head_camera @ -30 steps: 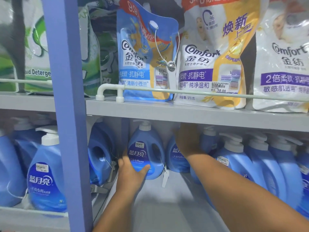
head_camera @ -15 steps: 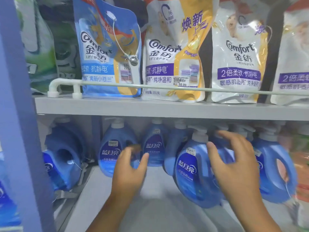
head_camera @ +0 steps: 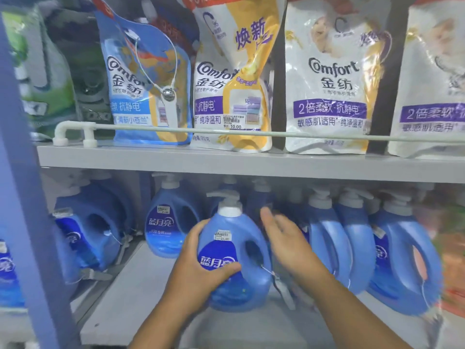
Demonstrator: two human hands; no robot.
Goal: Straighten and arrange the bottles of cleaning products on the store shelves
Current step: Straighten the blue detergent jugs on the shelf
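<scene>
Blue detergent bottle [head_camera: 234, 250] now stands forward on the lower shelf [head_camera: 141, 293], label outward. Left hand [head_camera: 201, 268] has moved onto it and grips it; right hand [head_camera: 284, 238], fingers relaxed, has released. Facing nearly complete.

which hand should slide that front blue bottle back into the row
Left. The left hand already grips the front blue bottle around its label side, while the right hand is open beside the handle, holding nothing.

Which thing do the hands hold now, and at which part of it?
The left hand grips the front blue detergent bottle by its left side and label face. The right hand is open beside the handle and holds nothing.
</scene>
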